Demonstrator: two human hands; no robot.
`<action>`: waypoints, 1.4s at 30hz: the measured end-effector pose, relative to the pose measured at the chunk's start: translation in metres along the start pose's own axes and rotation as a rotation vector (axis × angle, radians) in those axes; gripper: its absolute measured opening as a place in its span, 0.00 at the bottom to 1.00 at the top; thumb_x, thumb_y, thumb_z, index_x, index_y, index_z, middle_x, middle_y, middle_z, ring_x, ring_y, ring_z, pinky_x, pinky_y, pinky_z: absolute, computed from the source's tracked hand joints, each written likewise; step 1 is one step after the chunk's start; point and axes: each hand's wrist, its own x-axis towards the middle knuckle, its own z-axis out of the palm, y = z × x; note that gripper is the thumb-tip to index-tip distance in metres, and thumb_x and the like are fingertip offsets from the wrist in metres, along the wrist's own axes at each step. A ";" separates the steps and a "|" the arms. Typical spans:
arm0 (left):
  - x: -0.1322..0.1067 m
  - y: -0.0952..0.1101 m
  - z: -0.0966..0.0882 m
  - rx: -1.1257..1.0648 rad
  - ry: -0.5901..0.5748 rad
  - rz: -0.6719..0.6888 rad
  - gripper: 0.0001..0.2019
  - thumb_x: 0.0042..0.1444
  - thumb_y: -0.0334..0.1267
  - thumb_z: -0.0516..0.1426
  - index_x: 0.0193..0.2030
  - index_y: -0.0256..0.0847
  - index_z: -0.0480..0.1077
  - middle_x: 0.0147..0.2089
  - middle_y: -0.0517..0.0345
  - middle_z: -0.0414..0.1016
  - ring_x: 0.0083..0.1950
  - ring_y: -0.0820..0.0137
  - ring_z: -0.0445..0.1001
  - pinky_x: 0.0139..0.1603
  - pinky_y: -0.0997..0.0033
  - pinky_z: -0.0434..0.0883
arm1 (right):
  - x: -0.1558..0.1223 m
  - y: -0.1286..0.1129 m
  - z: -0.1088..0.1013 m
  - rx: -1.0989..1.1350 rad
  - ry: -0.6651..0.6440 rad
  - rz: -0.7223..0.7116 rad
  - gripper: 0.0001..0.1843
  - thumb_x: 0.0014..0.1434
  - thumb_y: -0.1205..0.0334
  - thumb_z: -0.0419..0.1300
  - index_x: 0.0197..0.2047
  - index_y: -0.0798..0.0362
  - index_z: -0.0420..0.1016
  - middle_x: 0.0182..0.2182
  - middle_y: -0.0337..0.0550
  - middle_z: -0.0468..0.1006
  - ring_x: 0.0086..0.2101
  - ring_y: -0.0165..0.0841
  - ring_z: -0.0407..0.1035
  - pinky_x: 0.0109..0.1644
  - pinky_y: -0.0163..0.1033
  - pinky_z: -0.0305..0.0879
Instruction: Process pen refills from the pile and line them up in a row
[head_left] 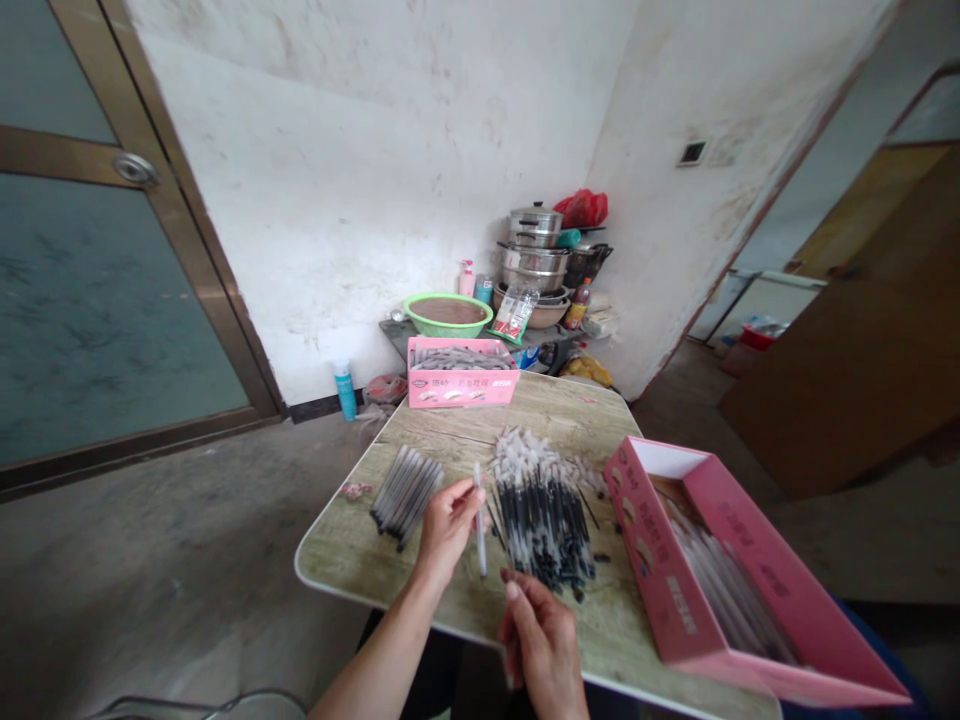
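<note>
At 12 o'clock, a white wall point(375, 150). Below it, a wood-look desk point(442, 430). At 4 o'clock, an open pink box point(742, 600). In the middle, a big pile of black pens point(544, 510). Pinched tight in the left grip point(448, 520), one clear pen point(480, 520), upright, just at 9 o'clock of the pile. At 5 o'clock of the pen, the right grip point(544, 645), curled; holding something or not, hard to tell.

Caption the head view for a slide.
Left hand holds a pen beside the refill pile; right hand close by.
</note>
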 end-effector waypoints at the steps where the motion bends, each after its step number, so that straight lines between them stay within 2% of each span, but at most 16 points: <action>1: 0.009 0.000 -0.010 0.171 0.050 0.059 0.20 0.49 0.47 0.61 0.46 0.38 0.76 0.28 0.54 0.76 0.25 0.67 0.72 0.28 0.70 0.68 | 0.000 0.002 -0.002 -0.012 0.009 0.004 0.26 0.57 0.41 0.55 0.43 0.57 0.70 0.15 0.32 0.66 0.10 0.23 0.55 0.12 0.27 0.47; 3: 0.024 -0.002 -0.030 0.569 0.150 0.180 0.15 0.48 0.41 0.61 0.43 0.41 0.78 0.30 0.53 0.78 0.30 0.63 0.73 0.33 0.67 0.67 | 0.000 0.007 -0.006 -0.030 0.020 0.001 0.26 0.57 0.41 0.55 0.44 0.58 0.70 0.15 0.32 0.66 0.10 0.23 0.55 0.11 0.27 0.47; 6: 0.037 -0.005 -0.048 1.090 0.180 0.217 0.14 0.51 0.38 0.59 0.45 0.44 0.77 0.30 0.51 0.78 0.30 0.59 0.74 0.33 0.63 0.64 | 0.000 0.010 -0.009 -0.035 0.027 -0.012 0.25 0.57 0.42 0.55 0.42 0.59 0.71 0.14 0.32 0.66 0.10 0.22 0.54 0.11 0.26 0.47; 9: 0.039 -0.011 -0.052 1.322 0.153 0.261 0.10 0.52 0.36 0.58 0.40 0.44 0.77 0.32 0.49 0.78 0.32 0.58 0.74 0.34 0.63 0.63 | 0.000 0.008 -0.008 -0.017 0.030 -0.026 0.25 0.57 0.42 0.55 0.41 0.59 0.71 0.14 0.32 0.66 0.10 0.22 0.53 0.11 0.26 0.46; 12: 0.039 -0.015 -0.049 1.350 0.137 0.314 0.08 0.52 0.34 0.58 0.38 0.42 0.76 0.35 0.48 0.76 0.39 0.57 0.73 0.40 0.63 0.63 | -0.001 0.004 -0.007 -0.006 0.040 -0.026 0.26 0.55 0.42 0.56 0.40 0.59 0.72 0.13 0.32 0.65 0.10 0.22 0.52 0.11 0.26 0.46; 15: 0.039 -0.017 -0.050 1.367 0.139 0.343 0.12 0.52 0.34 0.57 0.43 0.42 0.75 0.38 0.49 0.74 0.43 0.56 0.70 0.44 0.62 0.62 | -0.002 0.000 -0.007 -0.007 0.051 -0.011 0.26 0.54 0.41 0.57 0.40 0.59 0.73 0.13 0.32 0.65 0.10 0.22 0.53 0.11 0.27 0.47; 24: 0.049 -0.017 -0.061 1.374 0.136 0.338 0.11 0.52 0.33 0.56 0.42 0.45 0.75 0.39 0.51 0.74 0.43 0.57 0.69 0.46 0.62 0.62 | -0.002 0.004 -0.011 -0.077 0.055 -0.022 0.25 0.56 0.44 0.55 0.42 0.59 0.74 0.13 0.33 0.66 0.10 0.24 0.54 0.11 0.28 0.47; 27: 0.045 -0.016 -0.056 1.328 0.141 0.343 0.13 0.52 0.33 0.57 0.46 0.44 0.74 0.40 0.51 0.74 0.43 0.57 0.70 0.45 0.63 0.63 | 0.004 0.004 -0.011 -0.271 0.079 -0.144 0.20 0.58 0.49 0.55 0.39 0.58 0.76 0.14 0.37 0.69 0.13 0.28 0.61 0.16 0.31 0.54; 30: 0.035 -0.014 -0.045 1.182 0.096 0.365 0.16 0.53 0.33 0.57 0.49 0.42 0.72 0.42 0.50 0.74 0.43 0.60 0.71 0.44 0.66 0.65 | 0.011 -0.001 -0.006 -0.582 0.101 -0.329 0.15 0.59 0.57 0.53 0.35 0.55 0.78 0.20 0.43 0.76 0.21 0.34 0.70 0.26 0.33 0.61; 32: 0.026 -0.014 -0.037 1.097 0.019 0.354 0.16 0.54 0.32 0.56 0.50 0.43 0.72 0.41 0.51 0.75 0.40 0.62 0.73 0.43 0.68 0.66 | 0.015 -0.004 0.000 -0.789 0.106 -0.392 0.14 0.60 0.62 0.51 0.32 0.53 0.78 0.23 0.44 0.78 0.25 0.35 0.73 0.29 0.33 0.60; 35: 0.013 -0.019 -0.031 1.087 -0.063 0.293 0.17 0.54 0.31 0.56 0.51 0.43 0.72 0.39 0.52 0.76 0.37 0.64 0.74 0.41 0.69 0.66 | 0.019 -0.006 0.007 -1.004 0.111 -0.419 0.14 0.61 0.66 0.50 0.28 0.52 0.74 0.23 0.43 0.78 0.25 0.33 0.73 0.28 0.32 0.55; 38: 0.007 -0.025 -0.030 1.155 -0.075 0.234 0.17 0.52 0.30 0.58 0.50 0.41 0.72 0.41 0.50 0.76 0.39 0.64 0.74 0.42 0.69 0.66 | 0.019 -0.002 0.008 -1.071 0.104 -0.417 0.14 0.61 0.67 0.50 0.27 0.52 0.73 0.22 0.41 0.77 0.24 0.31 0.73 0.27 0.31 0.52; 42: 0.010 -0.031 -0.025 1.189 -0.116 0.222 0.16 0.51 0.30 0.60 0.48 0.39 0.73 0.41 0.51 0.75 0.39 0.66 0.74 0.42 0.71 0.66 | 0.017 0.005 0.004 -1.043 0.116 -0.380 0.12 0.59 0.69 0.52 0.29 0.51 0.74 0.23 0.40 0.78 0.26 0.31 0.73 0.28 0.31 0.52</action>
